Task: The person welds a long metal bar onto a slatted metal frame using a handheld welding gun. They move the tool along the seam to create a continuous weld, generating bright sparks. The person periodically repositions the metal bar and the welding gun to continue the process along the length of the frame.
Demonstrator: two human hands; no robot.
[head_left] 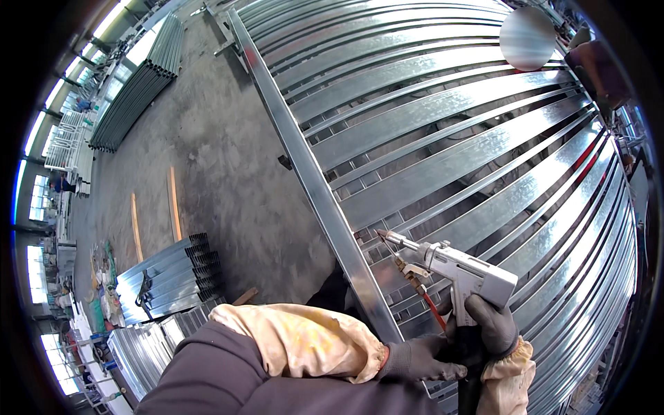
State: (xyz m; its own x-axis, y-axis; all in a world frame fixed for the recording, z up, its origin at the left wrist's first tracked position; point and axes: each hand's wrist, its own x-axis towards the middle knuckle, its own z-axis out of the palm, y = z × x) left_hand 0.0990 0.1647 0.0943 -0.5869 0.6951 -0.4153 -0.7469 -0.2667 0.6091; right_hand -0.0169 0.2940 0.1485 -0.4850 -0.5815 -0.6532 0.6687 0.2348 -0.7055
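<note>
Welding gun [453, 273], silver, pistol-shaped, sits lower right of centre; long axis runs up-left, nozzle tip touching the long galvanised rail [315, 183] where a slat [443, 169] meets it. Left hand [418, 360], gloved, curled narrow beneath the gun's base. Right hand [492, 325] wrapped around the grip, nearer the gun. Stacked steel channels [169, 273] lie on the floor far left.

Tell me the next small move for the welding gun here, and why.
Probably ease the gun a touch forward and down, so its nozzle tip sits on the joint where a slat meets the long rail. The tip points at that joint from very close. The right hand grips the handle; the left hand steadies beneath it.
</note>
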